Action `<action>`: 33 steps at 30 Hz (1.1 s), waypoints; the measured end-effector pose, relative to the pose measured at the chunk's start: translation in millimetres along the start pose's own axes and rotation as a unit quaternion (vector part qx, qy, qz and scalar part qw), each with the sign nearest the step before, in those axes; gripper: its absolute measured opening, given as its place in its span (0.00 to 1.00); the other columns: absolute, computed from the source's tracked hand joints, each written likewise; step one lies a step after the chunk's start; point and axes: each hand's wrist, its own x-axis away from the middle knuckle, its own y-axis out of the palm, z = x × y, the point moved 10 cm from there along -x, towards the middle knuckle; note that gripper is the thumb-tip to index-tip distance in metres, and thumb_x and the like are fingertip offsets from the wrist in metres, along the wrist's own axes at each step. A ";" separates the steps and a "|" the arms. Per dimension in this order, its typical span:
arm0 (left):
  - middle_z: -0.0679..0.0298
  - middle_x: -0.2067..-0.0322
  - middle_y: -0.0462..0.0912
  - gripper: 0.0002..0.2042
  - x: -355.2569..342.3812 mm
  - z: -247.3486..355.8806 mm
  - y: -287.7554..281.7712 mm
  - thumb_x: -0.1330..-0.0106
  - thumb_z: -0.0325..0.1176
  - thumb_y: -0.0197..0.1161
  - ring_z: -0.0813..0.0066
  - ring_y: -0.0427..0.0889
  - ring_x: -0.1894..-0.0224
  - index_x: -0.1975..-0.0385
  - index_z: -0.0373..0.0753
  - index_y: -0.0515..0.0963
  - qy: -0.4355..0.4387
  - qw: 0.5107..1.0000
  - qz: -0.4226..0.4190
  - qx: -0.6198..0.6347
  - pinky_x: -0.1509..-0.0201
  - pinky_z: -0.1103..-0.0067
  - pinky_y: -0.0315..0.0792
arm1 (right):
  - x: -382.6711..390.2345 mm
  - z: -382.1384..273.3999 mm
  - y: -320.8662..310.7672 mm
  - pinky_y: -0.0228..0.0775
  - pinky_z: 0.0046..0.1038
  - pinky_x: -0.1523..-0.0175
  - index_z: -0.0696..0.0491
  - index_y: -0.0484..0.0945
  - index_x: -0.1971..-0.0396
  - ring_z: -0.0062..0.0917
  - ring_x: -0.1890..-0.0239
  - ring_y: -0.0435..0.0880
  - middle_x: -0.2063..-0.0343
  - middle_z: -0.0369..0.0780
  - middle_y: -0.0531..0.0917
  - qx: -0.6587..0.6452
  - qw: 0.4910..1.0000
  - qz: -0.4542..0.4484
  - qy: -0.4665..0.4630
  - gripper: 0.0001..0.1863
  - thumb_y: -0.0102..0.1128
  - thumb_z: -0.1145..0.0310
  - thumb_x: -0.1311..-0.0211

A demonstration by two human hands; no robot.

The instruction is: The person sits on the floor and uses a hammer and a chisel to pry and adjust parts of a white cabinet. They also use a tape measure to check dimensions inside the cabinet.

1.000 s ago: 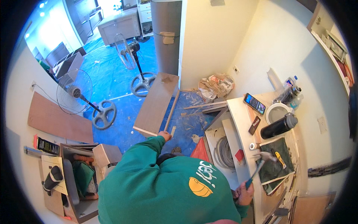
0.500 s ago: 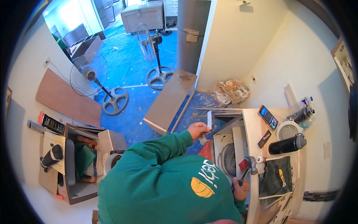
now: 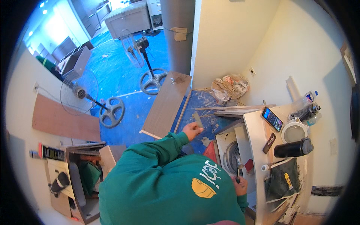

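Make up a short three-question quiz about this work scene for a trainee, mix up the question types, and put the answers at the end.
1. What tool does the person's right hand hold?
2. True or false: the phone lies with its lit screen facing up.
3. How many pedestal fans stand in view? A) one B) two C) three

Key: 1. A hammer. 2. True. 3. B.

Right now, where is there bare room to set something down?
The blue sheet looks mostly bare between the left fan and the long box. The box's near top, left of the left hand, also looks bare; a small item sits at its far end. Crowded: the workbench, with phone, black bottle and dark cloth, and the open cabinet at lower left.
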 end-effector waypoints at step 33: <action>0.45 0.70 0.80 0.11 -210.4 -111.9 53.6 0.30 0.42 0.52 0.36 0.78 0.63 0.65 0.41 0.68 0.026 0.775 -0.456 -0.437 0.62 0.50 0.70 | 36.9 234.3 475.4 0.77 0.34 0.63 0.52 0.86 0.67 0.31 0.70 0.86 0.71 0.42 0.87 -0.294 0.854 -0.200 0.379 0.19 0.69 0.51 0.50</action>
